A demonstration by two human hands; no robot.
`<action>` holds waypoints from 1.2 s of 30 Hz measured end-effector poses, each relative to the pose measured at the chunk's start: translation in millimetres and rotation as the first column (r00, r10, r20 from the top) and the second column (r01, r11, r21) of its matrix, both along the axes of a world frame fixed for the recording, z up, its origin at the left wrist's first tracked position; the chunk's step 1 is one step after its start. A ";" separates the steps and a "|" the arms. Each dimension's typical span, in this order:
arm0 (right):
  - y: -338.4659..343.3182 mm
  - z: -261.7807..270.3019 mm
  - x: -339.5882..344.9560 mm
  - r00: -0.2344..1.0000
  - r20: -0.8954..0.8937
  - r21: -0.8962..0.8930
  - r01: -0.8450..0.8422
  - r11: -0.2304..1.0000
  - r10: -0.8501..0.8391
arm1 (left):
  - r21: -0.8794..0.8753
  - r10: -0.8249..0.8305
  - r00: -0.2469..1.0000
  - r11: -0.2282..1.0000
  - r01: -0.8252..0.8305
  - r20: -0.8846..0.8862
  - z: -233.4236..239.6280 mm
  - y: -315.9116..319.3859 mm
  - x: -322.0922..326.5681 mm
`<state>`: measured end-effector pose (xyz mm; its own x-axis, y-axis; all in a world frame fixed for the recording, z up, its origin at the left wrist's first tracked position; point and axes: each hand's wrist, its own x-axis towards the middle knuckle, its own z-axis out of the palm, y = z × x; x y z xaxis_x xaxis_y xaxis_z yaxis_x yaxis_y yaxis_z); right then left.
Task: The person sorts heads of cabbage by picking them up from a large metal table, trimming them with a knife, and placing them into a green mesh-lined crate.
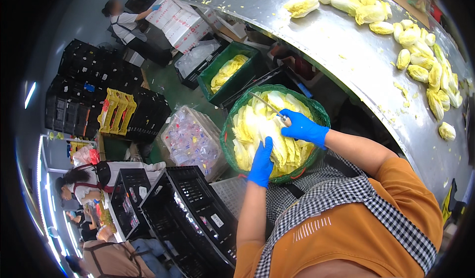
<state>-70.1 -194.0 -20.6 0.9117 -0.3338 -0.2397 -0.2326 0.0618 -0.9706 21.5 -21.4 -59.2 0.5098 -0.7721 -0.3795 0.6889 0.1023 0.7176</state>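
Note:
A round green mesh basket (227, 144) filled with cut pale-yellow napa cabbage (249, 124) stands right in front of me. In a blue glove, my right hand (302, 127) grips the wooden handle of a knife (268, 104), its blade slanting up and left over the leaves. My left hand (262, 163), also blue-gloved, rests at the near side of the cabbage, thumb apart from the other fingers. Whether it grasps a leaf, I cannot tell. Whole trimmed napa cabbages (421, 61) lie in a long pile on the steel table (345, 70) to my right.
Beyond the basket is a green-lined crate (207, 87) with cabbage leaves. Black plastic crates (178, 218) stand at my left, near a bin of plastic packaging (193, 140). Stacked crates (74, 103) and a person (126, 27) beside white cartons (182, 24) are farther off. More people work at lower left.

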 end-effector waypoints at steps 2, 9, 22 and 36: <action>2.3 -19.0 4.9 0.997 0.010 -0.158 0.072 0.985 -0.071 | 0.115 0.017 0.935 0.991 -0.062 0.353 8.1 -7.1 -2.7; -3.7 -27.7 8.8 0.998 0.059 -0.442 0.030 0.896 -0.004 | 0.077 0.127 0.907 0.982 -0.172 0.402 11.7 -7.6 10.7; -14.0 22.9 16.9 0.977 -0.124 -0.041 -0.181 0.983 0.175 | 0.001 0.155 0.972 0.987 -0.158 0.179 3.8 -4.3 15.2; -30.1 -7.2 24.2 0.959 0.095 -0.219 -0.240 0.946 0.266 | -0.263 -0.138 0.933 0.964 0.048 -0.333 18.7 20.9 24.4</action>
<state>-45.9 -224.1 -27.8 0.9903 -0.1182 -0.0731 -0.0942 -0.1846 -0.9783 45.9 -0.5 -40.4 0.3026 -0.9012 -0.3103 0.9040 0.1682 0.3931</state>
